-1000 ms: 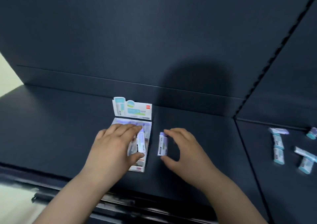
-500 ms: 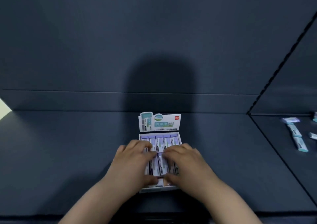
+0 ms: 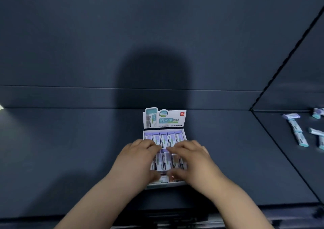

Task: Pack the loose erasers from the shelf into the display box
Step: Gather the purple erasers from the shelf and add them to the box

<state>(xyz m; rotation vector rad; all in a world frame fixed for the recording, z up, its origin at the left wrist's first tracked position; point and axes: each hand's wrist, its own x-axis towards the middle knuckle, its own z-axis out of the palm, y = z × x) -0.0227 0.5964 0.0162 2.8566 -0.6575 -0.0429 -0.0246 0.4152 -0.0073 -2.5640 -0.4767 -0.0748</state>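
Observation:
A white display box [image 3: 164, 185] with an upright printed header card [image 3: 164, 118] sits on the dark shelf [image 3: 70, 150] in front of me. Its far row of purple-and-white erasers [image 3: 164, 138] is in plain sight. My left hand [image 3: 136, 160] and my right hand [image 3: 191, 162] lie over the near row of erasers [image 3: 165, 160], fingertips at the row's far ends and thumbs at its near ends. The hands hide most of that row. Several loose teal-tipped erasers [image 3: 296, 129] lie scattered on the neighbouring shelf panel at far right.
A dark back wall [image 3: 157, 36] rises just behind the box. A diagonal seam [image 3: 280, 150] splits this shelf panel from the right one. The shelf's front edge [image 3: 157, 209] runs under my forearms.
My right hand brought a single eraser from beside the box into it. Both hands then settled over the near row, and the view swung to centre the box.

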